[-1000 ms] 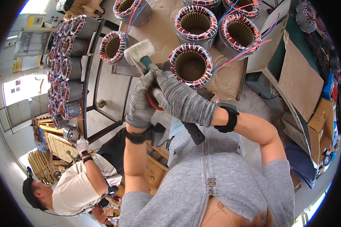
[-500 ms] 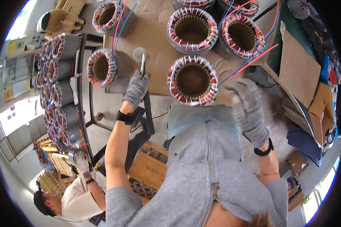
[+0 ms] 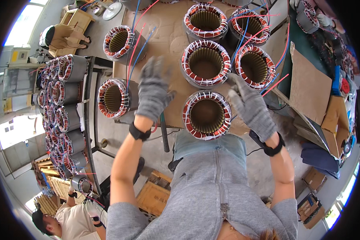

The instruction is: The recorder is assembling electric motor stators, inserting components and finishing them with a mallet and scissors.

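My left hand (image 3: 153, 90), in a grey knit glove, is over the cardboard-covered bench with fingers spread and slightly blurred; nothing shows in it. To its left a motor stator (image 3: 123, 98) lies on its side. My right hand (image 3: 250, 105), gloved too, reaches forward with outstretched fingers beside the nearest upright stator (image 3: 228, 116). Its fingertips come close to a middle stator (image 3: 228, 64) and a right stator (image 3: 273, 74); whether they touch is unclear. These stators have red-brown windings laced with white cord. A dark tool handle (image 3: 164, 134) juts past the bench edge below my left hand.
Bare cardboard (image 3: 164, 32) covers the bench. More stators stand behind, trailing red and blue leads. At left, a rack (image 3: 91, 120) holds stacked stators; a co-worker (image 3: 78, 220) handles one below it. Cardboard flaps (image 3: 310, 76) rise at right. A wooden crate (image 3: 154, 196) is beside me.
The pointed metal tool seen in my left hand is gone from it, and its fingers have spread. My right hand has moved in toward the stators. The whole view has shifted, showing more of the far bench.
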Demonstrator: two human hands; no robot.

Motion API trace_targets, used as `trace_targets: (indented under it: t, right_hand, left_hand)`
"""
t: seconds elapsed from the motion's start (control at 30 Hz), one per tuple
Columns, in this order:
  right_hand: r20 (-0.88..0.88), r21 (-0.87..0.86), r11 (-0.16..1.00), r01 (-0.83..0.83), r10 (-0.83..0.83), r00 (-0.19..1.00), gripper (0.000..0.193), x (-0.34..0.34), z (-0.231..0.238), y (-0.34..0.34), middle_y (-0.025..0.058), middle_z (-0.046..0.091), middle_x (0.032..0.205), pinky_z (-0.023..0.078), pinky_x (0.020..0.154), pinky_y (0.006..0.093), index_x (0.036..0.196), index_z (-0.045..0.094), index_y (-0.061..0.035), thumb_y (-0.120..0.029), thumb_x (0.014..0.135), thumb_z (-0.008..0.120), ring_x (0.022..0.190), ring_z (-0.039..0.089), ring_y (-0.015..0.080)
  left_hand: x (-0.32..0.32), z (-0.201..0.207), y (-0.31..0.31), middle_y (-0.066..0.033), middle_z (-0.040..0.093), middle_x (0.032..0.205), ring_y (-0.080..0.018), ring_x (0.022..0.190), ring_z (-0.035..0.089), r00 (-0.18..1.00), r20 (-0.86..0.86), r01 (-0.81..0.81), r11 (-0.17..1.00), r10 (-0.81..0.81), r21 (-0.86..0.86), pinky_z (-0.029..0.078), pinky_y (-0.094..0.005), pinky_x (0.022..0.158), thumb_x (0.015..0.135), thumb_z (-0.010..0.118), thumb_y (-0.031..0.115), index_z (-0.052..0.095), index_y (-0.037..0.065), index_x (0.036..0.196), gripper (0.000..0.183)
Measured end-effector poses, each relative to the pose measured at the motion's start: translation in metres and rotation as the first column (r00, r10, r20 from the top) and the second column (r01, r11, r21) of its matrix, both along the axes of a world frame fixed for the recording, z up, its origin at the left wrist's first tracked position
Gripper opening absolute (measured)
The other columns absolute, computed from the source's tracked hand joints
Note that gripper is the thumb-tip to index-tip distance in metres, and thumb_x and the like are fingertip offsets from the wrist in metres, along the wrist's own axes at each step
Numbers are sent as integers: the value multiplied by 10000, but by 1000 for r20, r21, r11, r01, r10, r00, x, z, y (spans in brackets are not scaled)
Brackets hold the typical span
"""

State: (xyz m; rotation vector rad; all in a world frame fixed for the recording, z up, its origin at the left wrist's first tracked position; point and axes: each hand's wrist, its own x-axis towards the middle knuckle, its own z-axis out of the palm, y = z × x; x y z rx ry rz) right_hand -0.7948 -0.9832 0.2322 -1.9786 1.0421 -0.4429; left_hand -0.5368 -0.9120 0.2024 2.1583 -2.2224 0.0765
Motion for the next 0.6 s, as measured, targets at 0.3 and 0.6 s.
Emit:
trace_targets:
  t: [0.3, 0.6]
  right_hand:
    - [-93, -189, 978, 88, -107, 990, 516, 43, -36, -9, 263, 476, 1096, 400, 860, 420, 1268, 328, -39, -176, 804, 506, 978, 502, 390]
    - [328, -212, 967, -145, 210, 921, 468, 102, -22, -24, 169, 525, 1010, 419, 824, 389, 1197, 426, -74, 0, 735, 447, 944, 514, 326]
  left_hand:
    - [-4, -26, -59, -65, 558, 1011, -215, 1119, 434, 848, 20, 527, 848, -529, 59, 223, -383, 1040, 601, 663, 253, 573, 94, 912, 360]
    - [-11, -54, -2, -96, 537, 842, -274, 867, 502, 980, -105, 160, 984, -168, -74, 317, -416, 943, 636, 645, 290, 536, 60, 869, 345]
